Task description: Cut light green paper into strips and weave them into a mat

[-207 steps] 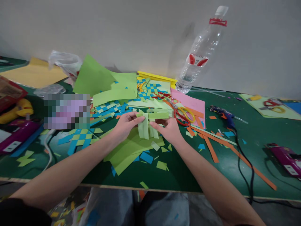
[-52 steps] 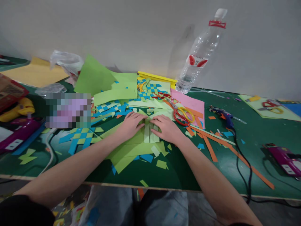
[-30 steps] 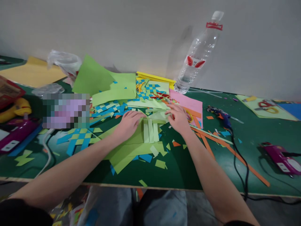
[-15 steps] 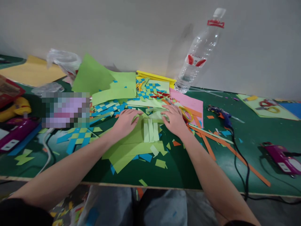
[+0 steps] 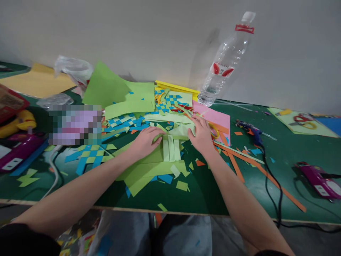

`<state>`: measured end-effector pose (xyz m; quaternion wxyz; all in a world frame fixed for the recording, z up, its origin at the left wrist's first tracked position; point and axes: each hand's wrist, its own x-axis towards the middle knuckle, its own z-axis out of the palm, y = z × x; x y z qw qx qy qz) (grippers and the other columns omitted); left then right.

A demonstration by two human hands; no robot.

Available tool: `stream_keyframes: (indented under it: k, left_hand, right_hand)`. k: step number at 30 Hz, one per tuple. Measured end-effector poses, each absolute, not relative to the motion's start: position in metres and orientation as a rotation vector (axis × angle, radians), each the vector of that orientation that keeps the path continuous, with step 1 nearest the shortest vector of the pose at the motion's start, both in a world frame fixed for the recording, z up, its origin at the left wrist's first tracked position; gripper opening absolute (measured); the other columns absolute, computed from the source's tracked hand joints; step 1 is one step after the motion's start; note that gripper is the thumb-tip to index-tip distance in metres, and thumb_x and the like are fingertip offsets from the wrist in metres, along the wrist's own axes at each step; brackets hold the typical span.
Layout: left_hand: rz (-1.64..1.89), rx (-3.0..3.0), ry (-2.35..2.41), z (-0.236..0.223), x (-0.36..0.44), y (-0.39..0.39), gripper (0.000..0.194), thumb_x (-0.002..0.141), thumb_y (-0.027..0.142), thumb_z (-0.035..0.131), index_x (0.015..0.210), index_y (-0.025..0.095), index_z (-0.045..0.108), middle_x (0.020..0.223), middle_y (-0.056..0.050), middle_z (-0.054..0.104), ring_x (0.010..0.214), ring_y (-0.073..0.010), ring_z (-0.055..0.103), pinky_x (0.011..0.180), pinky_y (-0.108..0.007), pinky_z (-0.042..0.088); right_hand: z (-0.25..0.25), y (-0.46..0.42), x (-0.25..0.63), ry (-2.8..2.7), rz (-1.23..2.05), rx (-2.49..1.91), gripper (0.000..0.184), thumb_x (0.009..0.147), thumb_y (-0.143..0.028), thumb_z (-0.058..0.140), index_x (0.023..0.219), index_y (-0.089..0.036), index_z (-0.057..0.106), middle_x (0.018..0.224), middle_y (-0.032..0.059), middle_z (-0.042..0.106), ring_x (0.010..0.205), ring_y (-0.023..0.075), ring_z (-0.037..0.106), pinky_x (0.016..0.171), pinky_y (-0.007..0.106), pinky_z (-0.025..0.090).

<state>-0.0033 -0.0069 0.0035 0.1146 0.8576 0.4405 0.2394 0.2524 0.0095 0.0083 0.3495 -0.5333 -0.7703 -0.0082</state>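
On the table (image 5: 205, 195), three pale green strips (image 5: 172, 149) already run toward us, side by side, from a crosswise paper band (image 5: 181, 132); whether they're fixed, we can't tell. Our left hand (image 5: 146, 143) curls narrow at its left end, grip unclear; our right hand (image 5: 201, 136) spreads wide opposite.

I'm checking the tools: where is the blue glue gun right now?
In the head view, the blue glue gun lies on the green table, right of the right hand and the pink paper, near a small orange scrap.
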Motion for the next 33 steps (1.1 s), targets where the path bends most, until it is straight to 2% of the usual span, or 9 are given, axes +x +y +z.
stream_keyframes:
  k: [3,6,8,11,16,20,23,28,33]
  left_hand:
    - [0.680,2.540,1.278,0.005,-0.003,-0.009,0.029,0.095,0.022,0.045,0.117,0.019,0.065,0.117,-0.008,0.068,0.112,-0.0240,0.060,0.101,-0.048,0.048]
    - [0.657,2.606,1.269,0.007,-0.002,-0.010,0.030,0.095,0.022,0.044,0.116,0.018,0.065,0.119,-0.008,0.067,0.114,-0.0246,0.059,0.102,-0.048,0.046]
    - [0.657,2.650,1.270,0.008,-0.002,-0.010,0.030,0.096,0.022,0.042,0.115,0.017,0.066,0.119,-0.008,0.067,0.114,-0.0246,0.059,0.102,-0.046,0.045]
    - [0.722,2.681,1.364,0.013,-0.002,-0.011,0.032,0.096,0.019,0.038,0.114,0.018,0.066,0.117,-0.008,0.067,0.112,-0.0247,0.060,0.101,-0.044,0.044]
    - [0.825,2.626,1.551,0.023,-0.003,-0.015,0.040,0.092,0.008,0.032,0.117,0.016,0.063,0.106,-0.011,0.068,0.101,-0.0280,0.061,0.091,-0.046,0.044]
    - [1.142,2.427,1.345,0.024,-0.003,-0.018,0.037,0.094,0.009,0.031,0.114,0.018,0.061,0.087,-0.006,0.064,0.084,-0.0210,0.060,0.080,-0.038,0.045]
    - [1.361,2.223,1.136,0.021,-0.003,-0.015,0.031,0.099,0.016,0.033,0.111,0.020,0.061,0.084,-0.004,0.060,0.076,-0.0169,0.056,0.072,-0.032,0.044]
    - [1.640,1.798,0.942,0.024,-0.005,-0.009,0.024,0.102,0.027,0.039,0.108,0.022,0.062,0.080,-0.002,0.056,0.061,-0.0118,0.050,0.059,-0.027,0.042]
    - [1.776,1.607,0.835,0.030,-0.006,-0.008,0.018,0.100,0.032,0.046,0.109,0.024,0.059,0.077,0.000,0.055,0.055,-0.0101,0.049,0.054,-0.026,0.043]
  right_hand:
    - [0.009,0.009,0.252,-1.954,-0.036,-1.406,0.034,0.087,-0.024,0.049,0.117,-0.016,0.062,0.124,0.0159,0.061,0.124,0.0334,0.050,0.109,0.057,0.035]
    - [0.008,0.009,0.252,-1.945,-0.029,-1.435,0.019,0.089,-0.026,0.050,0.087,-0.022,0.068,0.103,0.0102,0.070,0.115,0.0315,0.057,0.113,0.062,0.023]
    - [0.007,0.009,0.252,-1.927,-0.040,-1.445,0.023,0.090,-0.029,0.050,0.072,-0.024,0.063,0.088,0.0070,0.072,0.109,0.0299,0.059,0.114,0.063,0.018]
    - [0.008,0.009,0.253,-1.906,-0.109,-1.459,0.030,0.091,-0.034,0.051,0.062,-0.024,0.053,0.080,0.0052,0.069,0.098,0.0273,0.061,0.112,0.060,0.022]
    - [0.011,0.011,0.256,-1.876,-0.179,-1.434,0.022,0.092,-0.029,0.049,0.073,-0.023,0.059,0.090,0.0047,0.071,0.098,0.0236,0.062,0.112,0.051,0.025]
    - [0.011,0.025,0.256,-1.942,-0.199,-1.485,0.023,0.092,-0.024,0.045,0.084,-0.023,0.067,0.110,0.0062,0.073,0.113,0.0250,0.060,0.115,0.054,0.016]
    - [0.015,0.045,0.257,-2.075,-0.197,-1.554,0.027,0.089,-0.020,0.045,0.099,-0.020,0.070,0.129,0.0084,0.066,0.124,0.0259,0.054,0.114,0.053,0.021]
    - [0.028,0.082,0.254,-2.297,-0.161,-1.591,0.033,0.090,-0.017,0.041,0.097,-0.016,0.073,0.137,0.0109,0.061,0.128,0.0280,0.051,0.109,0.051,0.031]
    - [0.025,0.100,0.240,-2.496,-0.224,-1.602,0.033,0.087,-0.012,0.043,0.099,-0.013,0.073,0.127,0.0135,0.067,0.126,0.0294,0.052,0.110,0.052,0.028]
